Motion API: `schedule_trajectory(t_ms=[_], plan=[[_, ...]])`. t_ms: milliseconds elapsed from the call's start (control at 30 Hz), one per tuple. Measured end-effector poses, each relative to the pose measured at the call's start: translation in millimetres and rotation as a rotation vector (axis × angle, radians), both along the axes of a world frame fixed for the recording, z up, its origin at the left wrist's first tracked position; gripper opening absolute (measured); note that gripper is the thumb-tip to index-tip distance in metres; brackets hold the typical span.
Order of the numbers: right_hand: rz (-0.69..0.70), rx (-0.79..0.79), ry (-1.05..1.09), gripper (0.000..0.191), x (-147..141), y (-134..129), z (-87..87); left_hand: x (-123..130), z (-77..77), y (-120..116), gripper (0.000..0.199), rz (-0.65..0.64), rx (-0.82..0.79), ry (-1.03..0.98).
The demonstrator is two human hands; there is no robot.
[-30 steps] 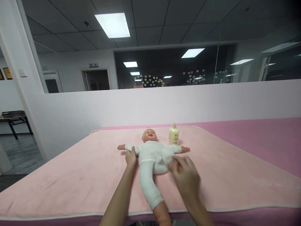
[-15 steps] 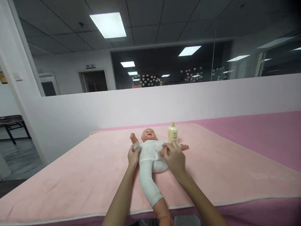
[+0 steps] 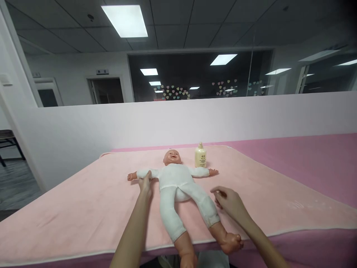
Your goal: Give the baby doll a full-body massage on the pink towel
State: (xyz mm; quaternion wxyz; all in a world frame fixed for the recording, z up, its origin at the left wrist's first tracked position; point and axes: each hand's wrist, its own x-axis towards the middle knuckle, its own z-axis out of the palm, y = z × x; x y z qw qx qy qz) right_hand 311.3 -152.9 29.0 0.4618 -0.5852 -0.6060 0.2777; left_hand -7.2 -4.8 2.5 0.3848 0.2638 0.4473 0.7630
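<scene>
One doll (image 3: 175,176) in white clothes lies on its back on a pink blanket (image 3: 83,208), with its head at the far end and its legs near the close edge. The left hand (image 3: 145,183) holds the doll's sleeved arm (image 3: 142,174), with the thumb on top. The right hand (image 3: 230,201) has its fingers bent and a bit apart, and I see nothing in it. It is just beside the doll's leg (image 3: 202,201). I think this step is about handling the doll's arms and legs: one arm is in hand, and this leg lies loose. To hold the leg, the right hand would need to come in and close softly around it, with the left hand staying snug on the arm.

Some bits are hard to see. Most of the left fingers hide under the arm. I can't tell if the right fingertips touch the leg. The doll's other foot (image 3: 188,258) is cut off at the bottom. A yellow bottle (image 3: 200,157) stands near the doll's head, but its small words are too tiny to read. The dark table (image 3: 11,143) at the side is cut off too.
</scene>
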Motion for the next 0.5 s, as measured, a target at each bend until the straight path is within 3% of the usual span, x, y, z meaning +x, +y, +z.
schedule_trajectory(t_ms=[100, 200, 300, 367, 433, 500], plan=[[0.293, -0.365, 0.497, 0.018, -16, 50, 7.8, -1, 6.0, -3, 0.021, -0.077, -0.009, -0.121], [0.433, -0.552, 0.909, 0.023, -33, 95, 2.7, -1, 5.1, -4, 0.027, -0.118, -0.009, -0.042], [0.462, -0.541, 1.203, 0.029, -43, 133, -10.8, 0, -2.9, -2, 0.034, -0.134, -0.004, 0.171], [0.411, -0.476, 1.331, 0.029, -44, 153, -22.1, 0, -8.3, -1, 0.034, -0.159, 0.031, 0.289], [0.310, -0.417, 1.423, 0.028, -40, 169, -33.2, -2, -10.6, -1, 0.035, -0.206, 0.062, 0.294], [0.212, -0.371, 1.490, 0.026, -29, 181, -42.1, -4, -8.9, -1, 0.039, -0.247, 0.061, 0.176]])
